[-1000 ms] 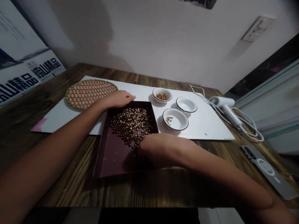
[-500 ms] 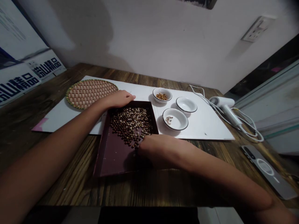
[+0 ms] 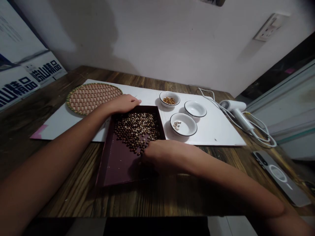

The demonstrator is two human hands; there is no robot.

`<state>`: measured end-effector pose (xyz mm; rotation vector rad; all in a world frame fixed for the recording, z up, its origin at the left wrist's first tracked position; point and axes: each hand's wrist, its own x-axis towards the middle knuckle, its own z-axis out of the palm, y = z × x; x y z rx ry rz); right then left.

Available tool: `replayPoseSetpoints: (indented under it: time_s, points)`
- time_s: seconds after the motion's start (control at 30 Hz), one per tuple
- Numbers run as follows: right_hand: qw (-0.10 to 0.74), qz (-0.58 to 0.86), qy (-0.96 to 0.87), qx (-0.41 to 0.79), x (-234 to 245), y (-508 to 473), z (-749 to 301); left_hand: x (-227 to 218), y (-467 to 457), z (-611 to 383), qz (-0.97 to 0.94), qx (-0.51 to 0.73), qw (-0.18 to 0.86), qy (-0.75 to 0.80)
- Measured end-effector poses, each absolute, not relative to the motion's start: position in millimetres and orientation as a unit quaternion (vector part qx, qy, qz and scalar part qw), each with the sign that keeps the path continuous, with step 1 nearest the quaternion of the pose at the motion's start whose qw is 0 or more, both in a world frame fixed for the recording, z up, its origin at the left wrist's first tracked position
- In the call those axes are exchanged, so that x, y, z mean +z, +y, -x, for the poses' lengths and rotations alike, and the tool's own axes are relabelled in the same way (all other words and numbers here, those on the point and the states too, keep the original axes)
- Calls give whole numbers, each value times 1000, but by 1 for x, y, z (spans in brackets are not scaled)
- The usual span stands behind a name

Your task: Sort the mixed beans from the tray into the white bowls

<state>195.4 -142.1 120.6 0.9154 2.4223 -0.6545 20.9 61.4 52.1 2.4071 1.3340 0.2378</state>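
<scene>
The right hand point(image 3: 161, 157) is pressing into round brown beans point(image 3: 135, 131) in a maroon rectangular tray point(image 3: 118, 167), its grip hidden; the open left hand point(image 3: 123, 104) is resting at twelve o'clock; careless pushing risks spills.

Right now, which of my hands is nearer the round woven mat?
Left. Your left hand lies right of the woven mat, at the far corner of the dark tray; your right hand is farther off, at the beads.

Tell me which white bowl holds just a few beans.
The front bowl: a small mixed pinch, unlike the rear bowl, which holds many tan beans.
</scene>
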Motion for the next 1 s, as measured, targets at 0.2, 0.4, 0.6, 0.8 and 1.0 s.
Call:
replayPoseSetpoints:
  time_s: [0.2,0.4,0.6,0.8,1.0]
  points:
    - [108,-432,878,-174,145,-131,-234,50,64,-21,-862,84,186,464]
    - [116,-596,785,-127,143,-85,-301,52,63,-21,-862,87,193,460]
    - [84,-595,783,-157,136,-76,-308,54,61,-21,-865,97,193,453]
    - [49,-401,886,-229,153,-118,-253,53,61,-22,-858,83,191,470]
    - [188,-411,873,-186,135,-133,-212,52,61,-21,-855,88,198,472]
